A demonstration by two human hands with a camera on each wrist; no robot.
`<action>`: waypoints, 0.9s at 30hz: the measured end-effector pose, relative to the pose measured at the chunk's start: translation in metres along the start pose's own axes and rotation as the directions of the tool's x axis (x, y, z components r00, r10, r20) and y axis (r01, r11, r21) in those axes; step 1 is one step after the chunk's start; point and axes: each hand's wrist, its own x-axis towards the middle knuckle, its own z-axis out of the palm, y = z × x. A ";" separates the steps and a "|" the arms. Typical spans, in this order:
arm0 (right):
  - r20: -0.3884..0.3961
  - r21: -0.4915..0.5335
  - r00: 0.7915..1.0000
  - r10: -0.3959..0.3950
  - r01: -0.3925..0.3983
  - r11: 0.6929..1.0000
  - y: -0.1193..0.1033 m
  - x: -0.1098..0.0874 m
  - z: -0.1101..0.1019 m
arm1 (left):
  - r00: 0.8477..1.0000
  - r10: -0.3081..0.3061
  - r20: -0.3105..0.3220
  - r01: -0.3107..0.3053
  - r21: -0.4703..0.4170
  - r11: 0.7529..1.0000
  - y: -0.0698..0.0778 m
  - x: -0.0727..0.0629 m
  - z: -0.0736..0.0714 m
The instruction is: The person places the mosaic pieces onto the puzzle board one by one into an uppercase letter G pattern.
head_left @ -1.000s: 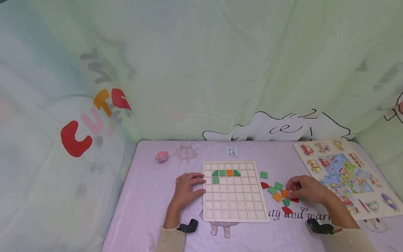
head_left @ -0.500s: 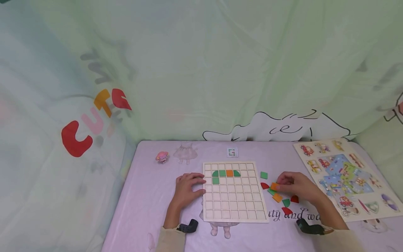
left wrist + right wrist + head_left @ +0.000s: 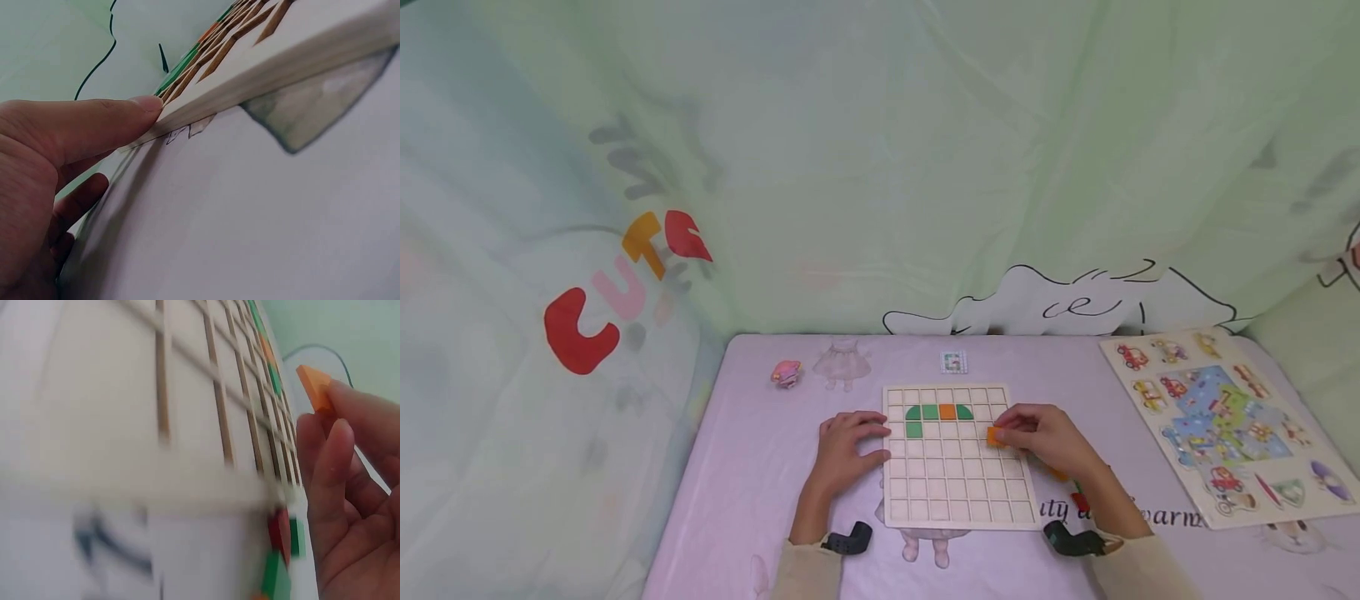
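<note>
Over the right part of the wooden grid board (image 3: 955,492), my right hand (image 3: 1051,437) pinches an orange square tile (image 3: 996,437) between thumb and fingers. The right wrist view shows the orange tile (image 3: 314,387) raised above the board's ridges. My left hand (image 3: 844,454) rests at the board's left edge with fingers spread; in the left wrist view its thumb (image 3: 140,112) touches the edge. Set in the board are a row of green quarter-rounds, a green square (image 3: 929,412) and an orange square (image 3: 947,412), with another green square (image 3: 913,429) below the row's left end.
Loose red, green and orange tiles (image 3: 1079,500) lie right of the board, partly hidden by my right forearm. A vehicle picture puzzle board (image 3: 1165,408) lies farther right. Behind the grid are a small patterned card (image 3: 953,362) and a pink figurine (image 3: 786,373).
My right hand has picked the orange tile from the loose pile and carried it left over the grid board. The left hand has stayed at the board's edge.
</note>
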 end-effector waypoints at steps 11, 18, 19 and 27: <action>-0.002 -0.040 0.997 -0.071 0.071 0.997 -0.029 0.016 0.043 | 1.000 0.009 -0.010 -0.009 0.008 1.000 -0.001 0.000 0.000; 0.046 -0.029 0.993 -0.112 0.114 0.993 -0.039 0.028 0.065 | 1.000 -0.003 0.006 0.002 0.010 1.000 -0.002 0.001 0.001; 0.053 -0.028 0.992 -0.119 0.120 0.992 -0.040 0.029 0.068 | 1.000 -0.006 0.010 0.006 0.011 1.000 -0.002 0.001 0.001; 0.108 0.046 0.990 -0.087 0.082 0.996 -0.047 0.034 0.088 | 1.000 -0.019 0.019 0.019 -0.008 1.000 0.001 0.001 0.000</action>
